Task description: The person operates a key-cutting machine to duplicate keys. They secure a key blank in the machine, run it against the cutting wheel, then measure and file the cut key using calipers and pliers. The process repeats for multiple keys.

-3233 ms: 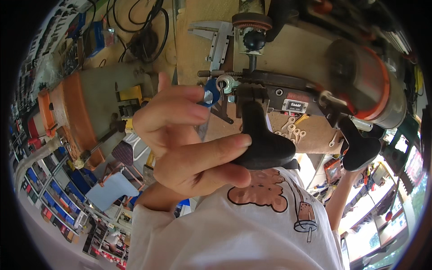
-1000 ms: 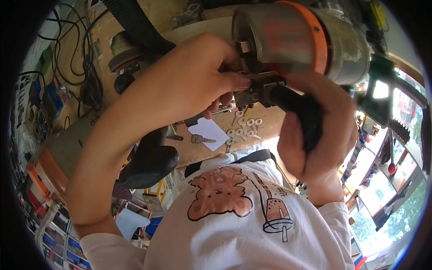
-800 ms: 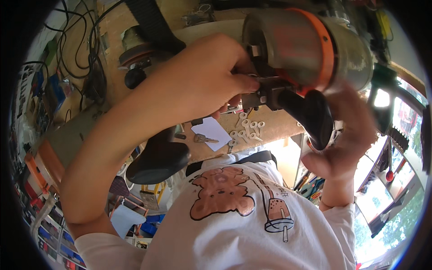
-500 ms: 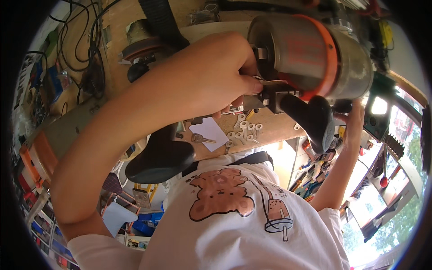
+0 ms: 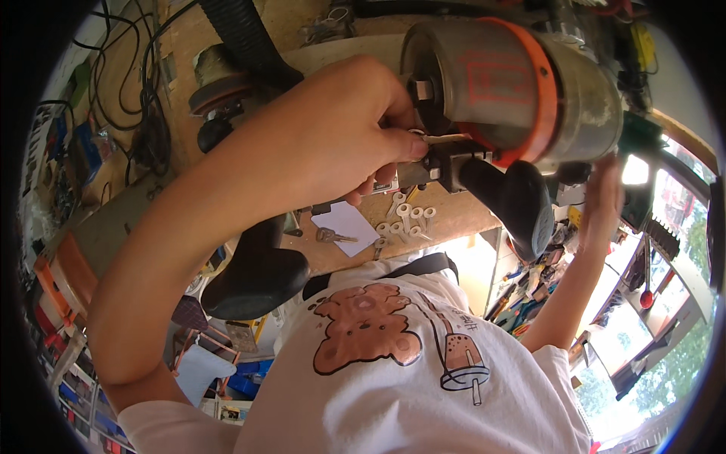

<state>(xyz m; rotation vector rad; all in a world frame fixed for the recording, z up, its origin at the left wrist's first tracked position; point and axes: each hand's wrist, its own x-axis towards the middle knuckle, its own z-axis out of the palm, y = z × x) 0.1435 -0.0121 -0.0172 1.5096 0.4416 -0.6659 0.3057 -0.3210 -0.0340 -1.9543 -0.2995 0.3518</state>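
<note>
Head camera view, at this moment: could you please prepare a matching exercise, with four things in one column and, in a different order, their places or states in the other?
Things
1. Bare left hand
2. Single dull, brownish metal key
3. Pale metal round-headed keys
4. Large grey cylindrical housing

Places or states
A. In a loose group on the brown wooden bench top
B. Encircled by a bright orange band
C. Pinching a thin metal piece
D. Lying at least partly on a white paper sheet

Right pairs: 1-C, 2-D, 3-A, 4-B
</note>
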